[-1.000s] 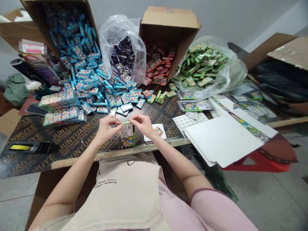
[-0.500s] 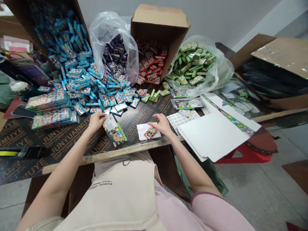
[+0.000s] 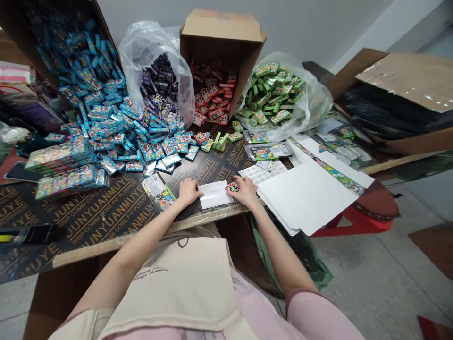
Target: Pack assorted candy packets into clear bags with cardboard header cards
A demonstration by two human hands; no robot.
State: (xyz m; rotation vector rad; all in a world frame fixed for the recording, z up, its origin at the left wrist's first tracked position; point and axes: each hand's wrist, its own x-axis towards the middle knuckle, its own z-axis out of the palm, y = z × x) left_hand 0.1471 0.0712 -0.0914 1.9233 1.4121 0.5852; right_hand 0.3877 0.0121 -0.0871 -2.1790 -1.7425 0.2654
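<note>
Holds colourful packet (image 3: 232, 186) in right hand (image 3: 247, 190), curls left hand (image 3: 188, 191) at white paper (image 3: 216, 194) with unclear grip, could crease it by pressing unevenly.

A small, plain white rectangle of paper (image 3: 215, 194) is shown laid near the front edge of a dark tabletop (image 3: 81, 203), slightly askew, its left edge met by the thumb of the left hand (image 3: 190, 191). At its right end, a small red packet printed in many colors (image 3: 233, 186) is gripped by the fingers of the right hand (image 3: 247, 191) and partly covered by them. To the left, a dark, green-edged printed pouch (image 3: 158, 192) is seen lying flat at a slant, marked with a pale label and bright lettering.
</note>
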